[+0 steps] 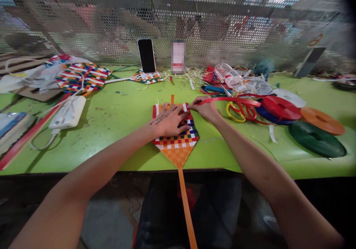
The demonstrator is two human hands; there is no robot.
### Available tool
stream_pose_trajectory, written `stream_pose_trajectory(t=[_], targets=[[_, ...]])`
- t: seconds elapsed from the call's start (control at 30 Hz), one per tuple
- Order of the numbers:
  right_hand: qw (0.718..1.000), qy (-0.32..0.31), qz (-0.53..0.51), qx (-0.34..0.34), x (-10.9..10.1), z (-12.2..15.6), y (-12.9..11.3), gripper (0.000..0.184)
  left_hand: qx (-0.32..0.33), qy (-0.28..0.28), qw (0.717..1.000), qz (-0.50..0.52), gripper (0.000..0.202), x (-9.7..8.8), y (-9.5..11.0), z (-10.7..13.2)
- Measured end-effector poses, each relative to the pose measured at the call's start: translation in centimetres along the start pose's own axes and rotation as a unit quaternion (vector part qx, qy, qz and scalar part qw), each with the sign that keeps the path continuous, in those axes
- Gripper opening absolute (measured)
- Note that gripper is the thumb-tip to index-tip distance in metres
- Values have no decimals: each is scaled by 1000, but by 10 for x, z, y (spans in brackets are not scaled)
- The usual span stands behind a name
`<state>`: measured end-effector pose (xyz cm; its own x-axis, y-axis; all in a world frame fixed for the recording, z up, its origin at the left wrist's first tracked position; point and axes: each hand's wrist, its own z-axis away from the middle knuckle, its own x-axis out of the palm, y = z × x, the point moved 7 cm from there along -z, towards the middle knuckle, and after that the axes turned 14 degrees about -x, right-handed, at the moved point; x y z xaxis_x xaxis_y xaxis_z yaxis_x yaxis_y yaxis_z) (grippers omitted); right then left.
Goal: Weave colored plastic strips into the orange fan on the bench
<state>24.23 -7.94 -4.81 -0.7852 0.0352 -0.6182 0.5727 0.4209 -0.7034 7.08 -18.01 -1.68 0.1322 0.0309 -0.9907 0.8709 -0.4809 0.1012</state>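
Observation:
A woven strap mat in orange, red, white, blue and green lies on the green table, its point toward me. An orange strip hangs from that point over the table edge. My left hand lies flat on the mat with fingers spread, pressing it down. My right hand pinches a red strap at the mat's upper right corner. The red strap runs right toward the rolls.
Rolls of strap lie at right: red, orange, dark green. Yellow-handled scissors sit beside them. A power bank and finished woven mats lie at left. A phone leans on the mesh wall.

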Motion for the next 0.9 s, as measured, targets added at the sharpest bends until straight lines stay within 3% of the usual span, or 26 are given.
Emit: stream_pose_trajectory(t=[0.2,0.57,0.9], targets=[[999,29,-16,32,-5,0,4,34,0,-1,1000,9,61,-1,0,0],[990,54,-130,30,8,-5,10,35,1,-5,1000,3,64,0,1,1],[999,17,-14,29,10,1,-6,41,-4,2,1000,-5,66,0,0,2]])
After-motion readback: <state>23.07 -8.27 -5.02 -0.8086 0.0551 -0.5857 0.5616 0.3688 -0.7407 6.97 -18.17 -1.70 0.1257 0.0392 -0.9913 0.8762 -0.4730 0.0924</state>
